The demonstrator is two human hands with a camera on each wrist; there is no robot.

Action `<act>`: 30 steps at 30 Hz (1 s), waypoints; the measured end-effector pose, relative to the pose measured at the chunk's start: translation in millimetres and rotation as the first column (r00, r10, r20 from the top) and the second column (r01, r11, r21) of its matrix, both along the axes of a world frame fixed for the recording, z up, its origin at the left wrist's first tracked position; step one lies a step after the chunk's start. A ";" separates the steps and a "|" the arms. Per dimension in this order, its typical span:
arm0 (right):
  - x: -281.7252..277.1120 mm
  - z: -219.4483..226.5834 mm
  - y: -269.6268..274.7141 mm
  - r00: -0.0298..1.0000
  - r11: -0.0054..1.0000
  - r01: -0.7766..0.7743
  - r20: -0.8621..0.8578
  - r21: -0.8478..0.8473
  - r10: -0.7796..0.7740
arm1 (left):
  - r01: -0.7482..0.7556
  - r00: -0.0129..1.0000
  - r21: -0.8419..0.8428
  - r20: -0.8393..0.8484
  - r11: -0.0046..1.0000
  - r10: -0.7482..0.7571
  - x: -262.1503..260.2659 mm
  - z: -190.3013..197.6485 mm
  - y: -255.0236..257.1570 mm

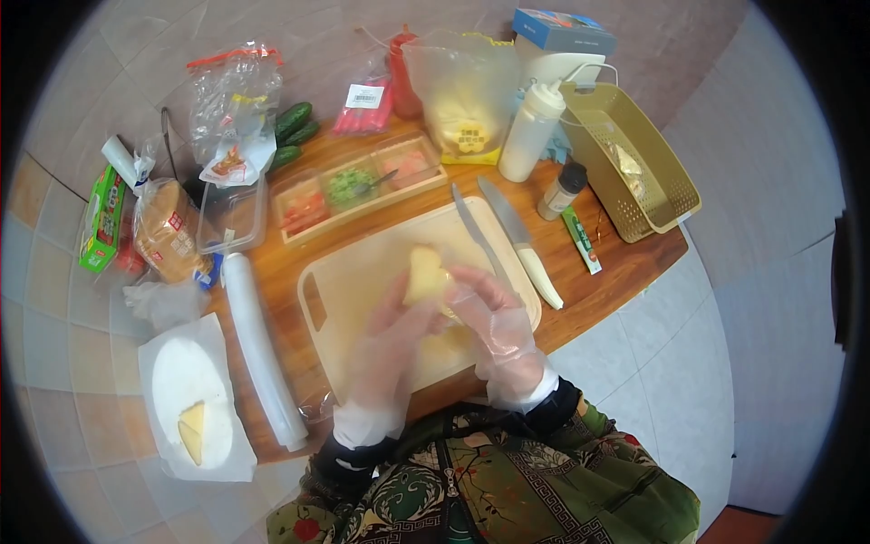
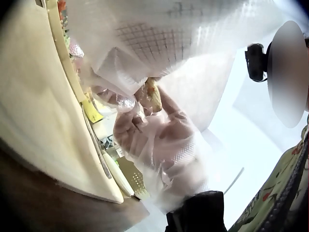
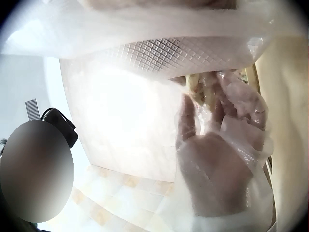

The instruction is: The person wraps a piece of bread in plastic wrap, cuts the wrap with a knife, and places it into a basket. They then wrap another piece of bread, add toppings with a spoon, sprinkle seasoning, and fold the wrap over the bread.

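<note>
Both hands wear loose clear plastic gloves and hold up a pale yellow sandwich piece (image 1: 426,275) over the cutting board (image 1: 349,263). My left hand (image 1: 388,331), blurred in the head view, grips it from the left. From the other side my right hand (image 1: 497,328) grips it with curled fingers. In the left wrist view the sandwich piece (image 2: 152,95) shows a browned edge and a bit of orange-red filling between the fingers. Another pale yellow piece (image 1: 446,349) lies on the board below the hands, partly hidden by them.
Two knives, one with a white handle (image 1: 541,279), lie along the board's right side. Behind it stands a wooden tray (image 1: 362,213) of chopped fillings. A plastic-wrap roll (image 1: 263,349) and a white plate (image 1: 186,372) with sandwich wedges lie left. A squeeze bottle (image 1: 528,131) and basket (image 1: 671,199) stand right.
</note>
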State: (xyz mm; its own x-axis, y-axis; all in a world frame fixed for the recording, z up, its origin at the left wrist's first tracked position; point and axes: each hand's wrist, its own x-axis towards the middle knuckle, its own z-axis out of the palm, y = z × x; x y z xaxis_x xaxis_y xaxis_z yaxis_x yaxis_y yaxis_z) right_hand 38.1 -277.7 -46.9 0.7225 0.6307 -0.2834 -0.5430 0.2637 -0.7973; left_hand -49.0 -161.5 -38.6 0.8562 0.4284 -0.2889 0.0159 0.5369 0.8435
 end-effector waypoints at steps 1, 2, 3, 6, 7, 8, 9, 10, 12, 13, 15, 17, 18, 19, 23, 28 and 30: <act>-2.2 -3.3 -0.1 0.999 0.999 0.006 0.043 0.042 -0.007 | -0.027 0.999 0.019 -0.027 0.999 0.028 -0.6 -1.6 -0.8; -3.0 -4.9 -0.1 0.996 0.996 0.010 0.087 0.084 -0.017 | -0.053 0.997 0.039 -0.052 0.998 0.055 -0.9 -2.3 -1.3; -2.8 -1.8 -1.0 0.996 0.996 0.011 0.089 0.085 -0.018 | -0.052 0.997 0.040 -0.050 0.998 0.054 -1.4 -1.8 -0.7; -2.5 6.6 -3.9 0.995 0.997 0.023 0.095 0.080 -0.031 | -0.013 0.991 0.175 -0.125 0.985 0.035 -3.7 2.5 -1.9; -1.1 6.9 -3.1 0.996 0.998 -0.011 0.091 0.070 0.005 | -0.019 0.999 0.134 -0.025 0.991 0.022 -3.1 5.7 -5.3; 0.6 7.3 -2.2 0.995 0.997 -0.046 0.088 0.060 0.041 | -0.022 0.997 0.094 0.078 0.995 0.014 -2.0 7.6 -7.5; 1.3 6.3 -4.3 0.994 0.997 -0.054 0.093 0.056 0.048 | -0.029 0.996 0.091 0.083 0.995 0.022 -2.0 7.3 -8.8; 1.2 3.6 -8.8 0.999 0.995 -0.035 0.029 0.097 0.033 | -0.042 0.992 0.068 0.123 0.997 0.033 -2.7 6.8 -10.1; 0.2 -9.6 -10.0 0.999 0.991 -0.024 -0.032 0.132 0.028 | -0.063 0.984 0.041 0.168 0.997 0.055 -3.4 6.3 -10.0; -0.1 -20.9 -6.5 0.986 0.965 -0.028 0.168 0.259 -0.017 | -0.023 0.987 0.044 0.163 0.999 0.016 -3.8 6.6 -8.9; 0.4 -23.5 -6.4 0.932 0.924 -0.057 0.353 0.379 -0.087 | 0.018 0.987 0.046 0.158 0.999 -0.025 -4.7 6.2 -7.8; 1.0 -7.2 -9.5 0.994 0.949 -0.046 0.105 0.313 0.013 | 0.026 0.988 0.001 0.155 1.000 -0.026 -6.3 4.8 -8.0; 0.4 -6.8 -10.0 0.994 0.948 -0.035 0.109 0.316 0.001 | 0.038 0.986 0.004 0.159 0.999 -0.039 -5.8 5.7 -7.6; -1.2 -7.0 -11.0 0.993 0.947 -0.039 0.115 0.320 0.002 | 0.019 0.988 0.011 0.155 1.000 -0.020 -5.6 7.3 -7.7; -1.4 -0.5 -12.0 0.985 0.999 -0.032 0.173 0.024 0.027 | 0.021 0.997 0.019 0.073 1.000 -0.023 -8.8 2.6 -6.5; 16.8 10.4 -18.9 0.997 0.993 -0.016 0.080 0.116 0.007 | 0.092 0.995 0.166 0.031 0.982 -0.099 1.9 16.9 -6.4; 28.4 20.7 -31.1 0.999 0.996 0.046 -0.001 0.072 -0.046 | 0.097 0.995 0.147 -0.044 0.984 -0.092 6.0 22.3 -4.5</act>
State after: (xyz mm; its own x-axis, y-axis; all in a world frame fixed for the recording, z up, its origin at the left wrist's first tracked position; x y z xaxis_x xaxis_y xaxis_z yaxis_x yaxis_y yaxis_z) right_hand 66.5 -308.8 -26.3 0.7513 0.6154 -0.2383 -0.5286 0.3450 -0.7756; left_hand -43.0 -166.0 -16.3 0.8849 0.3867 -0.2597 0.0928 0.4000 0.9118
